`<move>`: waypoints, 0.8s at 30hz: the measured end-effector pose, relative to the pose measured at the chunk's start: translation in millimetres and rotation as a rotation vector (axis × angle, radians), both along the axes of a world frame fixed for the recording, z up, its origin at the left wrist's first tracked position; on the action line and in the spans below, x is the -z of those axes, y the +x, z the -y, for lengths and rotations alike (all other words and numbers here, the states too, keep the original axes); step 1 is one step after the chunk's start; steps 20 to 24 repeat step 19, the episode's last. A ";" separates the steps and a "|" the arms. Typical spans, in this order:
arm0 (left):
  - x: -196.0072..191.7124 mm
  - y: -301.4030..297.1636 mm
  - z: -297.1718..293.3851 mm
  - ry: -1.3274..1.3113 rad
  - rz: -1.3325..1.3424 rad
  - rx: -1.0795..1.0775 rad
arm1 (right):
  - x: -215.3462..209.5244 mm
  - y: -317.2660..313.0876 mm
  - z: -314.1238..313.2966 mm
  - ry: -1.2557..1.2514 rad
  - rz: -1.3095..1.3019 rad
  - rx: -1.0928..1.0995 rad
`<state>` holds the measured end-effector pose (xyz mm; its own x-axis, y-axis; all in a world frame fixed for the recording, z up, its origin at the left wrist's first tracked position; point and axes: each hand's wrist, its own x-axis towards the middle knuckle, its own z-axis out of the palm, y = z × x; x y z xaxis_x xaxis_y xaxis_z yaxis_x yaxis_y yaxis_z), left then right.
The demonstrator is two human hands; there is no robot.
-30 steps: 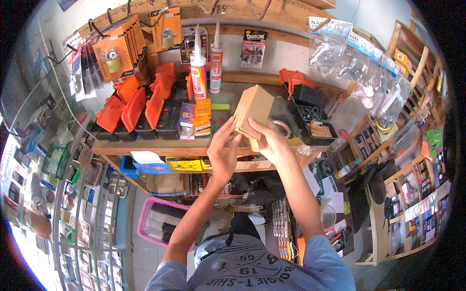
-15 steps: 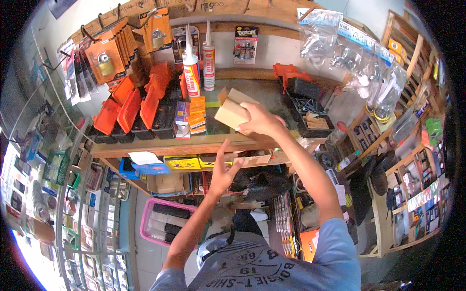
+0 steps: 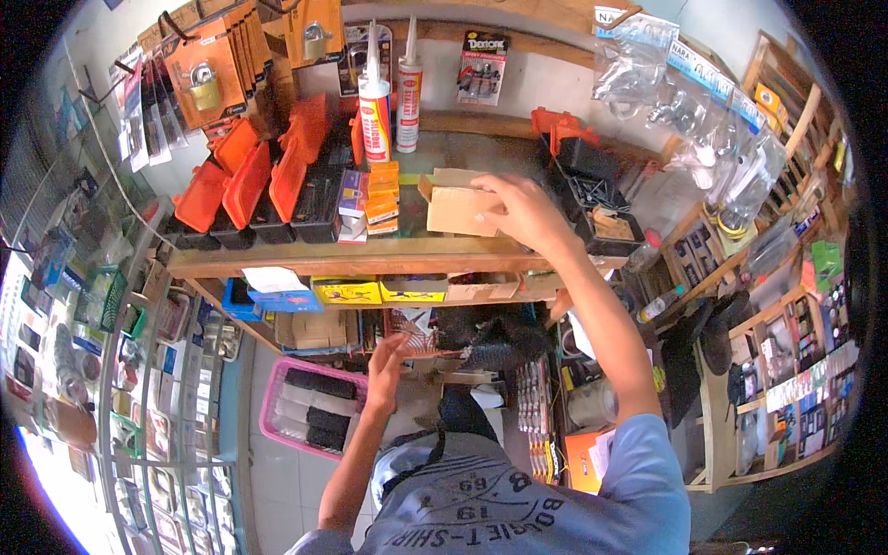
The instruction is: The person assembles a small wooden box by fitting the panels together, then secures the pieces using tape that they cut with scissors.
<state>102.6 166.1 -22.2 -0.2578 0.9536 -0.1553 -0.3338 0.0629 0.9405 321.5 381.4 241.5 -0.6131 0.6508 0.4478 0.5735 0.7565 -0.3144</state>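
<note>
A plain brown cardboard box (image 3: 460,205) with open flaps sits at the centre of the frame on the shelf, with the right hand (image 3: 527,213) on it. Just left of it stands a stack of small orange boxes (image 3: 382,197), beside a purple one (image 3: 352,194). Two white tubes with red labels (image 3: 375,102) rise at upper centre (nozzles up). Orange padlock cards (image 3: 199,79) hang at upper left, clear plastic bags (image 3: 684,111) at upper right. Yellow boxes (image 3: 347,291) and a blue box with a white label (image 3: 277,294) line the lower shelf, left of centre.
</note>
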 end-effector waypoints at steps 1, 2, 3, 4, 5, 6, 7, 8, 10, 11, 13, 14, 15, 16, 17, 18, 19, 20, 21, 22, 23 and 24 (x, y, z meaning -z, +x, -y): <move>8.0 -4.6 11.4 0.012 -0.032 -0.070 | -3.3 1.4 9.2 0.052 -0.037 -0.012; 27.9 -12.4 24.2 -0.029 -0.002 -0.084 | -4.4 3.4 16.8 0.124 -0.073 -0.029; 56.8 -21.7 36.8 -0.068 0.029 -0.095 | -7.2 7.0 24.9 0.198 -0.108 -0.043; 85.4 -31.7 52.2 -0.108 0.058 -0.112 | -5.8 9.1 31.9 0.271 -0.147 -0.063; 106.8 -38.8 69.3 -0.181 0.130 -0.151 | -2.1 11.5 40.9 0.308 -0.164 -0.037; 129.0 -45.9 88.8 -0.254 0.202 -0.192 | 3.7 15.4 49.3 0.200 -0.199 -0.061; 160.6 -55.8 111.7 -0.247 0.199 -0.203 | 9.2 19.7 57.7 0.092 -0.232 -0.087; 190.1 -63.7 133.1 -0.242 0.197 -0.212 | 15.0 23.5 67.6 -0.017 -0.260 -0.110; 224.5 -72.1 166.3 -0.495 0.291 -0.320 | 36.8 28.1 88.7 -0.493 -0.297 -0.133; 237.2 -73.6 181.5 -0.621 0.340 -0.379 | 50.7 27.0 93.8 -0.477 -0.215 -0.191; 255.3 -72.1 212.2 -0.701 0.315 -0.399 | 87.5 24.6 95.3 -0.647 -0.100 -0.264; 263.5 -71.7 227.1 -0.744 0.303 -0.412 | 102.2 20.5 95.7 -0.712 0.021 -0.267; 272.0 -69.2 240.4 -0.768 0.254 -0.402 | 120.5 17.1 96.5 -0.762 0.090 -0.266; 275.8 -65.8 252.7 -0.734 0.222 -0.379 | 134.5 11.1 99.3 -0.812 0.164 -0.268; 280.0 -61.1 263.5 -0.770 0.128 -0.343 | 145.1 5.7 103.2 -0.859 0.198 -0.287; 278.4 -60.7 264.3 -0.804 0.036 -0.303 | 166.9 2.9 103.1 -0.900 0.189 -0.335; 277.0 -57.1 268.0 -0.804 0.047 -0.323 | 180.7 -0.4 96.5 -0.934 0.222 -0.325; 277.0 -57.1 268.0 -0.804 0.047 -0.323 | 180.7 -0.4 96.5 -0.934 0.222 -0.325; 277.0 -57.1 268.0 -0.804 0.047 -0.323 | 180.7 -0.4 96.5 -0.934 0.222 -0.325; 277.0 -57.1 268.0 -0.804 0.047 -0.323 | 180.7 -0.4 96.5 -0.934 0.222 -0.325; 277.0 -57.1 268.0 -0.804 0.047 -0.323 | 180.7 -0.4 96.5 -0.934 0.222 -0.325; 277.0 -57.1 268.0 -0.804 0.047 -0.323 | 180.7 -0.4 96.5 -0.934 0.222 -0.325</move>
